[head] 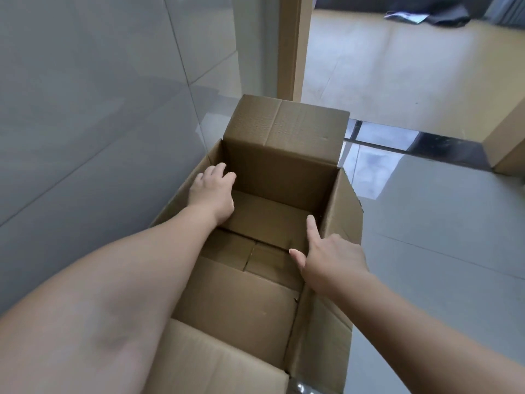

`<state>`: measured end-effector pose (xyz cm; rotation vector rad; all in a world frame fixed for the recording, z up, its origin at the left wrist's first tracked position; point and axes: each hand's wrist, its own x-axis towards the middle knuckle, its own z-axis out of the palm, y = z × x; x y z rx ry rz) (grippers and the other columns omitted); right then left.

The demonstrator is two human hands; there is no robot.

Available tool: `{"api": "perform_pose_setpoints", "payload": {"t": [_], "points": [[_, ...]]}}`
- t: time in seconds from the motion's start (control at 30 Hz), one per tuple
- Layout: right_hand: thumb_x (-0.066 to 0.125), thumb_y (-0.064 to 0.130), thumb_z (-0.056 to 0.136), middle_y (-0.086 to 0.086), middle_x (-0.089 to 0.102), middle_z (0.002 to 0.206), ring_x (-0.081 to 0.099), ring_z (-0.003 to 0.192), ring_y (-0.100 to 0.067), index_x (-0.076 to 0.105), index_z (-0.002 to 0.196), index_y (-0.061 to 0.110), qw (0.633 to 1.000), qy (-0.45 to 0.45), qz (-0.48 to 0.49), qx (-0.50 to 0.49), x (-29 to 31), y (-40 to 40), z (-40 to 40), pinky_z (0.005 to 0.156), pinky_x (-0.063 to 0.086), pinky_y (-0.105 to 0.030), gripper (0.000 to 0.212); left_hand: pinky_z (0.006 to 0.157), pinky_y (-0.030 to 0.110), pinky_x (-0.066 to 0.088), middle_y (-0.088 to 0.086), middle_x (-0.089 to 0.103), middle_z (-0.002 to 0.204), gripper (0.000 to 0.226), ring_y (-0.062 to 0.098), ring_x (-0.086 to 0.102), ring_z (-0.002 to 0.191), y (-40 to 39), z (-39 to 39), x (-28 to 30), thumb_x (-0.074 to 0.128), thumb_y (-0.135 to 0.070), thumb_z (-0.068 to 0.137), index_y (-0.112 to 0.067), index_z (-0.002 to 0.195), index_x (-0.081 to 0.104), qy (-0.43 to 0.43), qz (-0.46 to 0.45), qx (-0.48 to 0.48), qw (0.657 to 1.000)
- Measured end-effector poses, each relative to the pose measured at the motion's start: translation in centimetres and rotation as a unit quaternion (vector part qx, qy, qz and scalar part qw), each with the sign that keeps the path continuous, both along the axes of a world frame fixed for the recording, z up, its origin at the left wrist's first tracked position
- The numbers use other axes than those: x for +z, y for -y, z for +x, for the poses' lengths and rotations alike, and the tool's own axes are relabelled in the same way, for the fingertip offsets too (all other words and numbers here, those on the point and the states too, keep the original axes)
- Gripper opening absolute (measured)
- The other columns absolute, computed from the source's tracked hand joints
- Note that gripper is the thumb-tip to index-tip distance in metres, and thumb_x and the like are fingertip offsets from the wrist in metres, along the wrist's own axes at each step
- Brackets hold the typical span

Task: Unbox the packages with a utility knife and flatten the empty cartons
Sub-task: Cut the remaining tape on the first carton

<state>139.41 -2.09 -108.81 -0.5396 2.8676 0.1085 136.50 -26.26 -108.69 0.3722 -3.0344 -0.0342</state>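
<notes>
Near flap (216, 362) | I hook left hand (211, 191) over carton (284, 172) wall; right hand (331, 260) splayed, pressing opposite rim (bracing to flatten)

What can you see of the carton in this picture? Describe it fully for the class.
The carton is plain brown corrugated cardboard, open at the top and empty, standing on the grey tiled floor beside a wall. Its far flap stands up; the side and near flaps fold outward. The bottom flaps meet along a seam inside. The left hand rests at its left wall, and the right hand touches its right wall with fingers straight.
</notes>
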Motion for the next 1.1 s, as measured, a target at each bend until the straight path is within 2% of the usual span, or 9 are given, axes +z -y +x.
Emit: {"api": "perform_pose_setpoints", "payload": {"t": [0.07, 0.2, 0.3, 0.5, 0.63, 0.77, 0.93, 1.1], "points": [[0.014, 0.066, 0.093, -0.012, 0.059, 0.113, 0.060, 0.094, -0.028, -0.008, 0.152, 0.028, 0.999, -0.012, -0.011, 0.033, 1.6, -2.0, -0.1, 0.075, 0.048, -0.038, 0.073, 0.110, 0.040, 0.026, 0.010, 0.031, 0.150, 0.049, 0.027, 0.029, 0.136, -3.5, -1.3, 0.7, 0.052, -0.014, 0.087, -0.016, 0.136, 0.045, -0.019, 0.011, -0.042, 0.999], [0.014, 0.064, 0.095, -0.011, 0.047, 0.137, 0.054, 0.113, -0.029, -0.003, 0.153, 0.026, 0.998, -0.055, -0.017, 0.030, 5.2, -9.1, -0.7, 0.081, 0.047, -0.039, 0.071, 0.105, 0.039, 0.031, 0.007, 0.042, 0.141, 0.051, 0.026, 0.039, 0.129, -12.1, -4.1, 2.2, 0.052, -0.018, 0.087, -0.014, 0.137, 0.043, -0.048, 0.035, -0.118, 0.991], [0.019, 0.061, 0.096, -0.011, 0.041, 0.142, 0.051, 0.118, -0.031, 0.005, 0.153, 0.023, 0.995, -0.094, 0.002, -0.015, 7.4, -16.9, -0.5, 0.082, 0.045, -0.038, 0.069, 0.098, 0.038, 0.036, 0.007, 0.049, 0.131, 0.050, 0.027, 0.044, 0.121, -20.1, -5.6, 3.9, 0.051, -0.017, 0.085, -0.013, 0.134, 0.044, -0.052, 0.056, -0.179, 0.981], [0.022, 0.057, 0.097, -0.011, 0.036, 0.144, 0.049, 0.122, -0.030, 0.011, 0.152, 0.018, 0.978, -0.107, 0.063, -0.165, 10.4, -35.0, 4.7, 0.093, 0.041, -0.038, 0.068, 0.102, 0.038, 0.032, 0.006, 0.042, 0.143, 0.049, 0.029, 0.040, 0.127, -38.7, -5.4, 6.2, 0.046, -0.016, 0.093, -0.015, 0.141, 0.036, -0.046, 0.122, -0.309, 0.942], [0.024, 0.057, 0.097, -0.010, 0.037, 0.143, 0.050, 0.120, -0.030, 0.013, 0.152, 0.017, 0.952, -0.086, 0.127, -0.265, 12.3, -46.5, 12.0, 0.091, 0.040, -0.037, 0.068, 0.102, 0.038, 0.032, 0.005, 0.041, 0.144, 0.050, 0.029, 0.040, 0.127, -50.6, -1.7, 6.9, 0.047, -0.018, 0.093, -0.017, 0.142, 0.036, -0.030, 0.165, -0.392, 0.904], [0.024, 0.058, 0.097, -0.012, 0.032, 0.148, 0.048, 0.125, -0.031, 0.014, 0.151, 0.018, 0.914, -0.054, 0.184, -0.357, 14.4, -56.5, 19.3, 0.095, 0.040, -0.040, 0.069, 0.101, 0.038, 0.034, 0.007, 0.042, 0.143, 0.050, 0.030, 0.041, 0.127, -59.7, 3.4, 7.7, 0.049, -0.020, 0.093, -0.017, 0.141, 0.037, -0.029, 0.179, -0.473, 0.862], [0.024, 0.060, 0.095, -0.011, 0.035, 0.147, 0.045, 0.128, -0.031, 0.018, 0.149, 0.019, 0.867, -0.080, 0.161, -0.465, 15.5, -66.3, 27.5, 0.094, 0.043, -0.041, 0.068, 0.101, 0.036, 0.033, 0.006, 0.045, 0.140, 0.049, 0.028, 0.043, 0.127, -69.0, 11.3, 7.8, 0.048, -0.022, 0.093, -0.019, 0.140, 0.038, -0.020, 0.174, -0.565, 0.807], [0.022, 0.062, 0.094, -0.010, 0.037, 0.146, 0.046, 0.128, -0.030, 0.022, 0.148, 0.020, 0.840, -0.093, 0.150, -0.512, 13.8, -73.2, 35.0, 0.093, 0.043, -0.042, 0.068, 0.104, 0.033, 0.030, 0.001, 0.042, 0.142, 0.048, 0.023, 0.041, 0.129, -77.6, 20.2, 7.4, 0.044, -0.022, 0.095, -0.021, 0.142, 0.034, -0.007, 0.153, -0.646, 0.747]]}}
